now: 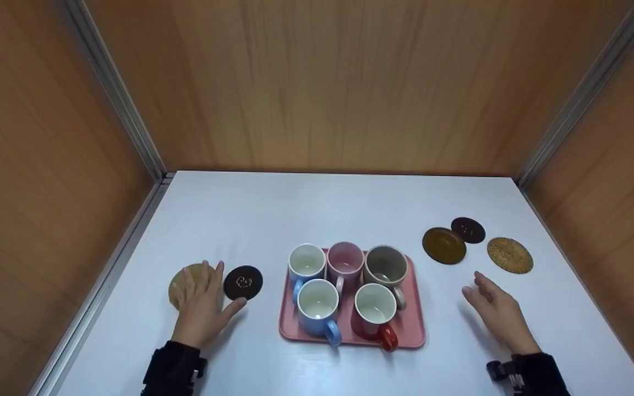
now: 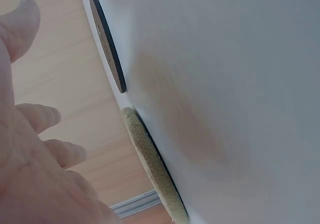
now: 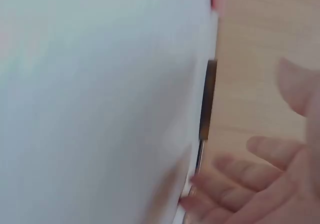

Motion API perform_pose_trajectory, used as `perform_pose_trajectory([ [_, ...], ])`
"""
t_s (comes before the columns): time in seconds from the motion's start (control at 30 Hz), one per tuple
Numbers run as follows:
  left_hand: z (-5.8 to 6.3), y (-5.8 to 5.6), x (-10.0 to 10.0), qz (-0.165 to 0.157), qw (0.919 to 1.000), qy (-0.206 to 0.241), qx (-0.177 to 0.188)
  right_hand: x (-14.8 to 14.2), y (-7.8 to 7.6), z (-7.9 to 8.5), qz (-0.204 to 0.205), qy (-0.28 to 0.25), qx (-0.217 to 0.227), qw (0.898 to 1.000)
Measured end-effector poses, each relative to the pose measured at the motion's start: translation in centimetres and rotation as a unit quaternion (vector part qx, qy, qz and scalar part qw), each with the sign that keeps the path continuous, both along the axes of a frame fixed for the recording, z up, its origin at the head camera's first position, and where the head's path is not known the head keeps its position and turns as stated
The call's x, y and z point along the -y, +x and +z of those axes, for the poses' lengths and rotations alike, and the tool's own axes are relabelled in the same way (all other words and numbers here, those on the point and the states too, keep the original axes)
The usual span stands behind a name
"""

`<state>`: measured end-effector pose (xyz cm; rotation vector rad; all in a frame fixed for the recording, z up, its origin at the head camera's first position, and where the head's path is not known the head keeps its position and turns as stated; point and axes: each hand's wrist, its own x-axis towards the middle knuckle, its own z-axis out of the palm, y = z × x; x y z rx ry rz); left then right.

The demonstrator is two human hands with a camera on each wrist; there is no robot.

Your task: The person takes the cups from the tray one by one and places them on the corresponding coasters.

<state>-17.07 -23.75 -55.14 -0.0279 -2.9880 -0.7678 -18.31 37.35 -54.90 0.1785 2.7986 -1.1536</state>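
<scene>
My left hand (image 1: 202, 308) hovers with spread fingers over a woven tan coaster (image 1: 176, 286), partly hiding it. Just right of it lies a dark round coaster (image 1: 244, 282) with a light pattern, close to the thumb. In the left wrist view the woven coaster (image 2: 155, 166) lies flat, apart from the fingers. My right hand (image 1: 499, 313) is held over the table with relaxed fingers and nothing in it. Beyond its fingertips lie a brown coaster (image 1: 443, 246), a dark coaster (image 1: 468, 230) and a woven coaster (image 1: 509, 255).
Between the hands a pink tray (image 1: 415, 330) carries several mugs: two blue ones (image 1: 314, 322), a pink one (image 1: 345, 263), a grey one (image 1: 385, 267) and a red one (image 1: 375, 308). Wooden panels (image 1: 317, 88) wall the white table (image 1: 306, 203) at the back and sides.
</scene>
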Motion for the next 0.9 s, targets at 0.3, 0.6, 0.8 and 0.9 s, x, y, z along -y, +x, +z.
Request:
perform_pose_trajectory([
  [0.3,0.1,0.0,0.5,0.017,0.9987,-0.012,0.047,3.1,-0.5,-0.7,-0.051,-0.166,0.054,0.983],
  [0.6,0.0,0.1,-0.1,-0.004,0.9976,-0.013,0.068,5.0,-1.1,-1.4,0.045,-0.179,0.108,0.977],
  [0.8,0.1,0.2,-0.6,-0.014,0.9975,-0.030,0.063,5.9,-1.3,-1.5,0.080,-0.180,0.120,0.973],
  [0.9,0.1,0.3,-0.6,-0.013,0.9972,-0.035,0.064,6.1,-1.4,-1.6,0.096,-0.185,0.123,0.970],
])
